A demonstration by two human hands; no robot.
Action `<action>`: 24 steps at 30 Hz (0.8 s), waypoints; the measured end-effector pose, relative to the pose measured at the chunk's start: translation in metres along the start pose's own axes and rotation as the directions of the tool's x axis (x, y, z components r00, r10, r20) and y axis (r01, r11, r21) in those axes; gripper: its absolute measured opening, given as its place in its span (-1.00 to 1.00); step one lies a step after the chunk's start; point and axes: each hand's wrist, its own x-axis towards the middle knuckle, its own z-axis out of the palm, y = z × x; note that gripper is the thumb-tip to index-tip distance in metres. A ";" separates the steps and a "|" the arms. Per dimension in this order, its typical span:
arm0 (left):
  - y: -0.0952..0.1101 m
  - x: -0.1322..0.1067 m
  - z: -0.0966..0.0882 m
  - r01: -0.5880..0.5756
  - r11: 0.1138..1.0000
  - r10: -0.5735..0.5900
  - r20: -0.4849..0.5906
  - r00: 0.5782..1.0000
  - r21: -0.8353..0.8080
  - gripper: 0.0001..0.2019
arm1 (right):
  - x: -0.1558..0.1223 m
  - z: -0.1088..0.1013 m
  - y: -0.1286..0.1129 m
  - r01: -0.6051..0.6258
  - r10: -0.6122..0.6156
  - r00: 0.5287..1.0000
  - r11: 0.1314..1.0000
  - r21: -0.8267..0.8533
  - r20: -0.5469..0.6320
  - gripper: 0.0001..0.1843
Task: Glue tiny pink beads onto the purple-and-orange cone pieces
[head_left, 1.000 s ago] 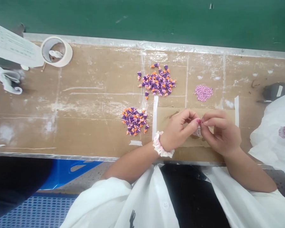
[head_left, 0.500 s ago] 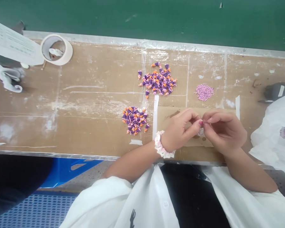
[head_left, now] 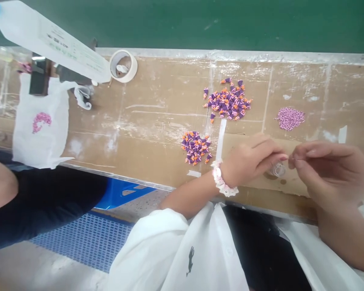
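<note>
My left hand (head_left: pixel 251 161), with a pale scrunchie (head_left: pixel 223 182) round its wrist, is closed in a pinch. Facing it, my right hand (head_left: pixel 330 171) pinches too, its fingertips nearly meeting the left ones. A fine, thin thing seems to run between the two pinches, too small to name. Just under the left fingertips is a small clear round container (head_left: pixel 278 169) on a brown card (head_left: pixel 291 186). Beyond the hands lies a heap of tiny pink pieces (head_left: pixel 290 119). To their left are two heaps of small purple-and-orange cone-shaped figures (head_left: pixel 229 101), the nearer one (head_left: pixel 195 148) smaller.
At the back left are a white bottle (head_left: pixel 54 44) and a tape roll (head_left: pixel 123 66). A white cloth (head_left: pixel 41 137) with pink pieces and a dark phone-like object (head_left: pixel 39 76) lie farther left. Another person's dark-clothed leg (head_left: pixel 57 198) is beside a blue stool (head_left: pixel 115 192).
The view has swung left, so the table's things appear farther right and more of the left side shows. Both hands stay pinched close together, and more of the clear container shows.
</note>
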 end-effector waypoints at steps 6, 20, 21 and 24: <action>-0.008 -0.003 -0.073 0.470 0.605 -0.571 -0.062 0.819 0.642 -0.93 | 0.008 -0.017 -0.006 -0.055 0.060 0.998 0.984 -0.172 0.026 -0.75; -0.008 -0.003 -0.082 0.613 0.195 -0.851 -0.178 0.493 0.766 -0.70 | 0.014 -0.020 -0.009 0.123 0.028 0.952 0.878 -0.463 0.305 -0.80; -0.008 -0.004 -0.081 0.616 0.190 -0.856 -0.178 0.485 0.765 -0.70 | 0.015 -0.021 -0.008 0.161 0.025 0.933 0.862 -0.481 0.358 -0.80; -0.006 -0.004 -0.075 0.621 0.191 -0.864 -0.171 0.474 0.760 -0.73 | 0.018 -0.026 -0.005 0.251 0.038 0.870 0.824 -0.508 0.491 -0.83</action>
